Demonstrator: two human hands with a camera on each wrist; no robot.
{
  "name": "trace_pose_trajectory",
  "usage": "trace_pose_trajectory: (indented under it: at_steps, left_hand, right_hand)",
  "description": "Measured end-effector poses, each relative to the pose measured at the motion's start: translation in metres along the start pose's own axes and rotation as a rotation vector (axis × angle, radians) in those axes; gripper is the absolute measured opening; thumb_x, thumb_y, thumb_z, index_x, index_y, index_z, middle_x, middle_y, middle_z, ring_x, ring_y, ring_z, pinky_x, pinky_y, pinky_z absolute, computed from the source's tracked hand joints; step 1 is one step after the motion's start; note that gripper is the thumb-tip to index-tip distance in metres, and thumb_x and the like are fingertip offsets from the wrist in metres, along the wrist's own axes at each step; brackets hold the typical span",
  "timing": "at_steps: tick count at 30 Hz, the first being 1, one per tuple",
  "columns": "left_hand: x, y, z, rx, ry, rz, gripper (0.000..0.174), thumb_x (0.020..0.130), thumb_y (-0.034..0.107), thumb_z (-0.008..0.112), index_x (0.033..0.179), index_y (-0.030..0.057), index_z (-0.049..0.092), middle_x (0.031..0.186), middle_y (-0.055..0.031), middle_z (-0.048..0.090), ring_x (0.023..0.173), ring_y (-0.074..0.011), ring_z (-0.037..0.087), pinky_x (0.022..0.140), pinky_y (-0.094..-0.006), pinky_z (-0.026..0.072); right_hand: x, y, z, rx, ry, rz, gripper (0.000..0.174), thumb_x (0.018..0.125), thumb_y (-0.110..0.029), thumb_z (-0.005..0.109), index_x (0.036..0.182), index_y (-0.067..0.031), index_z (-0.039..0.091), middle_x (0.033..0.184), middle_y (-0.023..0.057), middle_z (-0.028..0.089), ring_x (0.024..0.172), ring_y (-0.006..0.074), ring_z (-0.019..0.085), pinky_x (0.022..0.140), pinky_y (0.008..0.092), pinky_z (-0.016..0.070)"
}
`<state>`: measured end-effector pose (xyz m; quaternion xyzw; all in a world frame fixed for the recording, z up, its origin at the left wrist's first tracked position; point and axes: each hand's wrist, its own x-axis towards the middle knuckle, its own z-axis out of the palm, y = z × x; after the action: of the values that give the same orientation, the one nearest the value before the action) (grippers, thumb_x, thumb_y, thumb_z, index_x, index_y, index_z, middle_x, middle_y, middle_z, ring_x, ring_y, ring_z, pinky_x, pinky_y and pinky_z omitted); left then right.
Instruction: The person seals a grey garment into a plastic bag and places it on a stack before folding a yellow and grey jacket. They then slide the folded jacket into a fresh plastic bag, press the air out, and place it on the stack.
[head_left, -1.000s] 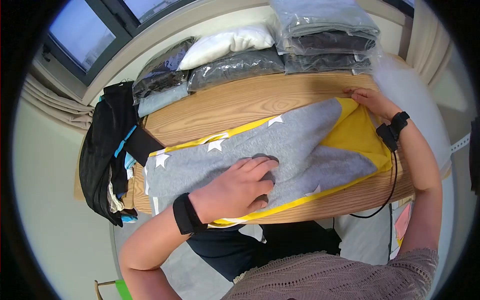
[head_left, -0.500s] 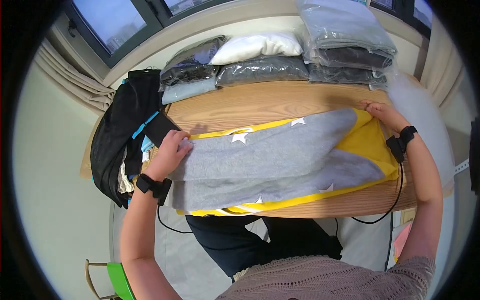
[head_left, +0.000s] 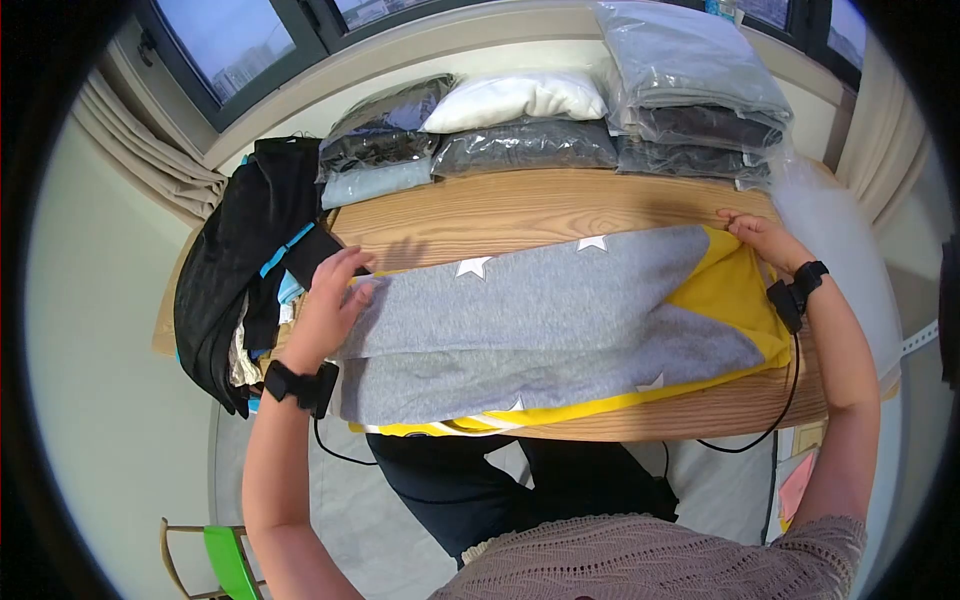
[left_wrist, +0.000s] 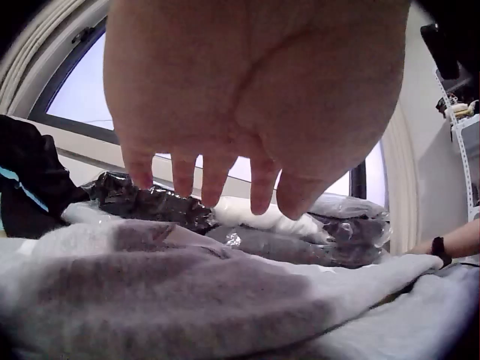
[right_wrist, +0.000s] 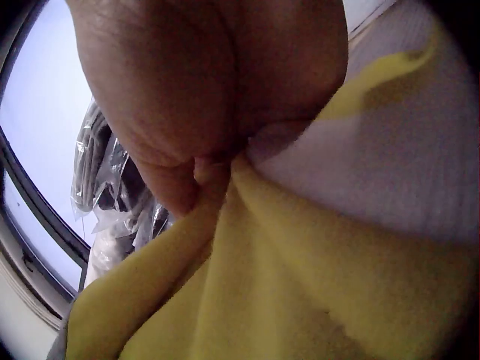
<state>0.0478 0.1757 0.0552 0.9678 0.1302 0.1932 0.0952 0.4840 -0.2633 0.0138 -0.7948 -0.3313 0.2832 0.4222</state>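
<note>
A grey blanket (head_left: 540, 310) with white stars and a yellow lining (head_left: 735, 285) lies folded lengthwise across the wooden table (head_left: 520, 205). My left hand (head_left: 335, 295) is at the blanket's left end with its fingers spread straight. In the left wrist view, the left hand (left_wrist: 225, 112) hovers just above the grey fabric (left_wrist: 187, 292) and grips nothing. My right hand (head_left: 755, 232) is at the far right corner. There it pinches the yellow fabric (right_wrist: 247, 262) between thumb and fingers (right_wrist: 180, 180).
Bagged folded clothes (head_left: 520, 140) and a taller bagged stack (head_left: 690, 80) line the table's far edge under the window. A heap of black garments (head_left: 245, 260) hangs over the left end. A green chair (head_left: 235, 560) stands on the floor at lower left.
My left hand went from the blanket's middle to its left end, then lifted slightly. The upper grey layer shifted toward the far side, covering the yellow border. The right hand kept its pinch.
</note>
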Motion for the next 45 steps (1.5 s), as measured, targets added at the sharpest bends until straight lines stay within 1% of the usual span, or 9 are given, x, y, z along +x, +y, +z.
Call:
trace_pose_trajectory:
  at_steps: [5,9,11,15,21,27,39,42,45]
  left_hand:
    - [-0.040,0.008,-0.024,-0.023,-0.109,0.005,0.039,0.089,0.016,0.056,0.126,0.0065,0.050,0.132,-0.0212,0.044,0.126,-0.0366,0.039,0.105,-0.0408,0.0313]
    - [-0.090,-0.037,-0.050,-0.269,0.095,-0.490,0.034,0.094,0.019,0.050,0.124,0.0010,0.051,0.119,-0.0140,0.057,0.114,-0.0236,0.052,0.095,-0.0321,0.0399]
    - [-0.111,-0.034,-0.062,-0.351,0.123,-0.661,0.032,0.095,0.022,0.049,0.119,0.0009,0.053,0.110,-0.0108,0.060,0.104,-0.0195,0.055,0.088,-0.0301,0.0425]
    - [-0.146,-0.032,-0.057,-0.612,0.024,-0.990,0.038,0.095,0.039,0.046,0.104,0.0046,0.060,0.097,-0.0052,0.063,0.089,-0.0142,0.061,0.076,-0.0286,0.0469]
    - [-0.173,-0.014,0.000,-0.915,0.011,-1.010,0.046,0.092,0.049,0.048,0.102,0.0053,0.057,0.095,-0.0063,0.064,0.083,-0.0171,0.063,0.073,-0.0315,0.0492]
    - [-0.195,0.002,0.036,-1.510,0.235,-0.817,0.024,0.095,0.025,0.050,0.111,0.0064,0.052,0.103,-0.0067,0.062,0.093,-0.0153,0.062,0.079,-0.0321,0.0509]
    - [-0.182,0.036,0.054,-1.859,0.169,-0.913,0.045,0.096,0.035,0.048,0.122,-0.0010,0.047,0.104,-0.0153,0.064,0.091,-0.0251,0.066,0.075,-0.0334,0.0578]
    - [-0.173,0.044,0.049,-1.772,-0.010,-0.908,0.043,0.095,0.032,0.050,0.120,-0.0022,0.050,0.104,-0.0153,0.064,0.087,-0.0224,0.067,0.073,-0.0309,0.0577]
    - [-0.171,0.048,0.051,-1.721,-0.036,-0.907,0.035,0.093,0.027,0.055,0.114,-0.0013,0.054,0.099,-0.0131,0.065,0.085,-0.0197,0.066,0.070,-0.0299,0.0567]
  right_hand:
    - [0.008,0.008,-0.006,-0.218,-0.059,-0.076,0.012,0.096,-0.015,0.046,0.094,-0.0042,0.052,0.138,0.0091,0.044,0.129,0.0170,0.036,0.104,0.0278,0.0276]
    - [0.015,0.015,-0.013,-0.180,-0.072,-0.083,0.018,0.093,-0.011,0.052,0.110,-0.0059,0.050,0.134,0.0104,0.045,0.128,0.0209,0.039,0.104,0.0288,0.0296]
    - [-0.013,-0.039,0.008,-0.460,0.207,-0.057,0.034,0.089,-0.006,0.056,0.122,-0.0068,0.048,0.136,0.0139,0.043,0.129,0.0257,0.039,0.105,0.0325,0.0314]
    - [-0.051,-0.124,0.100,-0.851,0.172,-0.540,0.050,0.084,-0.010,0.060,0.132,-0.0087,0.045,0.141,0.0166,0.038,0.130,0.0325,0.036,0.107,0.0360,0.0306]
    - [-0.089,-0.151,0.246,-1.037,0.149,-0.415,0.059,0.087,-0.042,0.055,0.139,-0.0180,0.038,0.144,0.0146,0.034,0.134,0.0386,0.027,0.102,0.0660,0.0193]
    - [-0.098,-0.115,0.252,-1.006,0.222,-0.401,0.059,0.087,-0.047,0.053,0.138,-0.0221,0.039,0.144,0.0115,0.034,0.134,0.0388,0.026,0.100,0.0658,0.0242]
    - [-0.128,-0.108,0.196,-0.724,-0.050,-0.414,0.052,0.083,-0.036,0.062,0.129,-0.0165,0.049,0.141,0.0090,0.038,0.134,0.0371,0.027,0.105,0.0594,0.0216]
    - [-0.133,-0.132,0.218,-1.013,0.164,-0.153,0.043,0.085,-0.034,0.060,0.122,-0.0128,0.052,0.132,0.0123,0.047,0.129,0.0367,0.035,0.106,0.0584,0.0175]
    - [-0.123,-0.142,0.264,-0.899,0.418,-0.334,0.047,0.085,-0.038,0.059,0.124,-0.0117,0.051,0.130,0.0139,0.048,0.125,0.0367,0.040,0.105,0.0593,0.0175]
